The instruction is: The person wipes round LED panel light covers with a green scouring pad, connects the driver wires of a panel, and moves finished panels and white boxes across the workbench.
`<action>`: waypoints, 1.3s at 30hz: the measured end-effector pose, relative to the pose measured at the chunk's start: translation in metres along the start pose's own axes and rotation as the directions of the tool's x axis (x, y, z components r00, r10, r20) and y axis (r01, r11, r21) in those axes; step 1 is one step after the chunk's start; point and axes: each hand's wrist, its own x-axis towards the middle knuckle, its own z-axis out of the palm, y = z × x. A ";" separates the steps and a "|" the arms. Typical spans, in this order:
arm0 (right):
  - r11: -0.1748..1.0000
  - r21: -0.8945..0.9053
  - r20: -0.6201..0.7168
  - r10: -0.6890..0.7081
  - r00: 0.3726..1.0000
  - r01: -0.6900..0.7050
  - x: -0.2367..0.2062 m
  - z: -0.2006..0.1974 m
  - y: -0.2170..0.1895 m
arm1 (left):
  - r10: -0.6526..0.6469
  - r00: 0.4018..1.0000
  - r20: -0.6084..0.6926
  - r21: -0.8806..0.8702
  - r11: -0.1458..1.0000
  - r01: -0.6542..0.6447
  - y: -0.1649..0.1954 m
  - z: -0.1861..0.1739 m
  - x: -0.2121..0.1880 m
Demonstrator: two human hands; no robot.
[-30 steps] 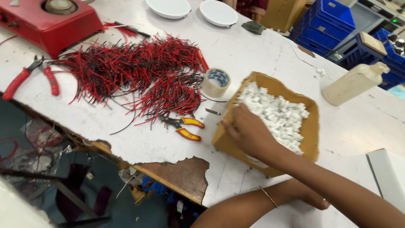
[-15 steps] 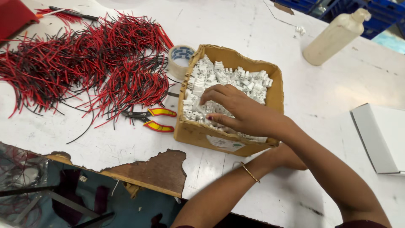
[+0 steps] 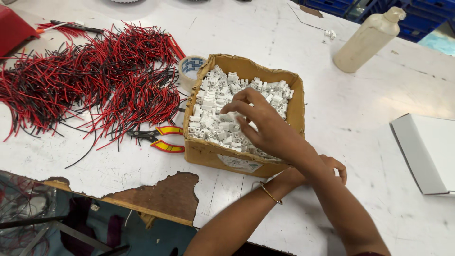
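At the far left, about 9 o'clock, a big heap of cut red and black wires [image 3: 90,80] spreads over the white worktable [image 3: 332,95], with a corner of a red case [image 3: 12,31] at 10 o'clock. Just below the heap, near the table's chipped front edge, lie small pliers with red and yellow handles [image 3: 159,139]. A roll of clear tape [image 3: 191,69] sits touching the left wall of the cardboard box [image 3: 213,152], which stands at the centre and is filled with small white plastic connectors [image 3: 215,102].

The right hand [image 3: 265,125] reaches into the box from 5 o'clock, fingers curled narrow and pinching among the connectors; whether 1 is actually gripped cannot be told. The left hand [image 3: 327,168], with a thin gold bangle on its wrist, lies crossed under the right forearm beside the box's lower right corner, mostly hidden, fingers loosely bent on the table.

At 1 o'clock a beige plastic bottle [image 3: 367,40] lies tilted. At 3 o'clock sits a white box [image 3: 426,151].
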 end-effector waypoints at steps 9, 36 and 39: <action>0.989 -0.062 0.075 0.135 0.988 -0.131 -0.001 -0.003 0.004 | -0.147 0.989 0.028 -0.018 0.989 0.148 -0.019 0.002 0.008; 0.620 -0.447 0.178 0.768 0.615 -0.645 0.171 -0.035 0.133 | 0.219 0.925 -0.311 0.284 0.950 -0.130 0.014 -0.008 -0.019; 0.628 -0.455 0.153 0.753 0.640 -0.631 0.175 -0.029 0.143 | 0.213 0.923 -0.321 0.290 0.950 -0.119 0.013 -0.011 -0.019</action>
